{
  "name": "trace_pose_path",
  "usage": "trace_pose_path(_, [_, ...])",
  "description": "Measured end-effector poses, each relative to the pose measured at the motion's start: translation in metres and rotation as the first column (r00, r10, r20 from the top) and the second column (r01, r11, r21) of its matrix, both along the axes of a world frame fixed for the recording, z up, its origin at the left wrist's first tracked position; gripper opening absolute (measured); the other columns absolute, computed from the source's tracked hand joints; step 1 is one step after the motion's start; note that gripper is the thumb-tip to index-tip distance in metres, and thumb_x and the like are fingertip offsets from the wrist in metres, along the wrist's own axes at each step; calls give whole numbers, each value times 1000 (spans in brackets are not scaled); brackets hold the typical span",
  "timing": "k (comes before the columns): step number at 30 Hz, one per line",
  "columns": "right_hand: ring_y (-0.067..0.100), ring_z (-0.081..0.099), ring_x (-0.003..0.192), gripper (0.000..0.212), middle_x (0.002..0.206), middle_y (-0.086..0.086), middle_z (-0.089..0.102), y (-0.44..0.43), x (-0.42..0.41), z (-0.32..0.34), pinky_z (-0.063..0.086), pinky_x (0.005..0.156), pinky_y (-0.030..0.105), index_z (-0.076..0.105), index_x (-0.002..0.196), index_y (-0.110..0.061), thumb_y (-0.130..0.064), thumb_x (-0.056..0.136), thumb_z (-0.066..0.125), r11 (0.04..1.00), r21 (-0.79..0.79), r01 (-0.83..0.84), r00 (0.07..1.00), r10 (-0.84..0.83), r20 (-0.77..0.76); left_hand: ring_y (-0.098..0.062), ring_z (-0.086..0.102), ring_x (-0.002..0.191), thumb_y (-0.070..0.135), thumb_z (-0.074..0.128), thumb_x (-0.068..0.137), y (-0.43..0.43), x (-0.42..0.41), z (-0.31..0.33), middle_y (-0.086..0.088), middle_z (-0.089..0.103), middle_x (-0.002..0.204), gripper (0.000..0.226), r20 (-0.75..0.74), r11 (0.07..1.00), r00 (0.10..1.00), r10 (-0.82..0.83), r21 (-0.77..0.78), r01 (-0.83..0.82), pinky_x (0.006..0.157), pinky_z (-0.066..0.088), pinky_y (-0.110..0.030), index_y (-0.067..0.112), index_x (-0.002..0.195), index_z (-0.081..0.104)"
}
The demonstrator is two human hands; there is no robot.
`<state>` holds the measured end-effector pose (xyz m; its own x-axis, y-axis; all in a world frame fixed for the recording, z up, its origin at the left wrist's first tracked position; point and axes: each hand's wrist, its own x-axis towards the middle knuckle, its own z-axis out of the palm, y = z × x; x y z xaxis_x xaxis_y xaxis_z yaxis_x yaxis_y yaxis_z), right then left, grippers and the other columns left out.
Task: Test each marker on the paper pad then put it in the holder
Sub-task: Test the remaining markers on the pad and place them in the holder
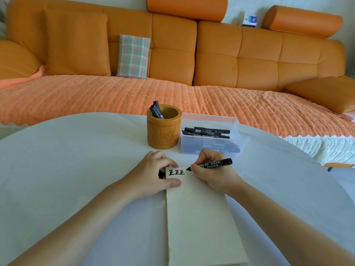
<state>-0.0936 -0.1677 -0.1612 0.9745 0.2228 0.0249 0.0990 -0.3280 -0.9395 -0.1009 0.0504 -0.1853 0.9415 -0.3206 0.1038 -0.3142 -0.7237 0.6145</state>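
Note:
A cream paper pad (201,217) lies lengthwise on the white table (76,169). Three black characters (176,172) are written along its top edge. My right hand (213,177) grips an uncapped black marker (215,164) like a pen, its tip touching the pad just right of the characters. My left hand (153,173) rests on the pad's top left corner, thumb pressed on the paper, fingers curled round a small black cap (161,174). Behind the pad stands a carved bamboo holder (164,131) with black markers (156,110) leaning inside it.
A clear plastic box (236,129) holding several black markers (207,131) sits right of the holder, just beyond my right hand. An orange sofa (211,60) with a woven cover and a plaid cushion (133,56) runs behind the table.

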Motion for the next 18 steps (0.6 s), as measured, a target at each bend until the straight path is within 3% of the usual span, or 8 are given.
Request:
trace_pose_path(5, [9, 52, 51, 24, 64, -5, 65, 1, 1, -3, 42, 49, 23, 56, 66, -14, -11, 81, 75, 996, -92, 8, 999, -5, 32, 1, 36, 110, 57, 72, 77, -1, -1, 1, 20, 44, 105, 48, 3, 1000, 1000, 0, 3, 0, 92, 34, -21, 38, 119, 60])
trace_pose_path(11, [11, 48, 52, 30, 61, -6, 59, 0, 2, -4, 40, 50, 25, 51, 61, -21, -11, 80, 72, 992, -124, 7, 999, -1, 45, 2, 37, 109, 59, 72, 77, 0, 0, 1, 21, 43, 104, 48, -14, 1000, 1000, -2, 4, 2, 94, 38, -23, 39, 119, 60])
trace_pose_path(18, [10, 46, 51, 28, 60, -7, 57, -1, -1, -6, 38, 48, 24, 50, 64, -16, -9, 82, 72, 995, -100, 2, 997, 6, 79, 3, 37, 109, 58, 72, 77, 0, 0, 1, 21, 44, 106, 47, -27, 1000, 1000, 3, 1, -3, 92, 38, -21, 41, 119, 59])
